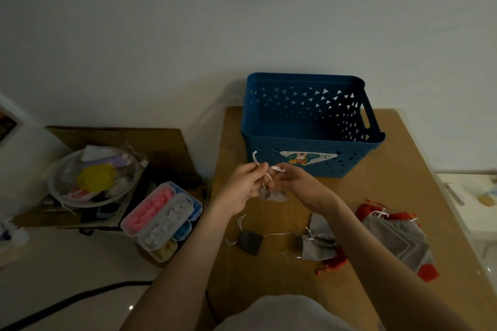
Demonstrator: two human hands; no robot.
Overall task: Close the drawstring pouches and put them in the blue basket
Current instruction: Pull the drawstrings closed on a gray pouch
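Note:
A small grey drawstring pouch [274, 195] hangs between my hands, just in front of the blue basket [309, 137]. My left hand [242, 185] pinches one white drawstring [256, 160], which sticks up past my fingers. My right hand [297, 183] pinches the other drawstring. The basket stands at the back of the wooden table [376, 196], and I see nothing inside it. On the table lie a dark pouch [250, 242], a grey pouch [318, 248] and a pile of grey and orange pouches [398, 236].
A clear compartment box [164, 219] of pink, white, blue and yellow parts sits left of the table. Farther left is a clear bowl [94, 177] with a yellow lid inside. A black cable [80, 298] crosses the white floor.

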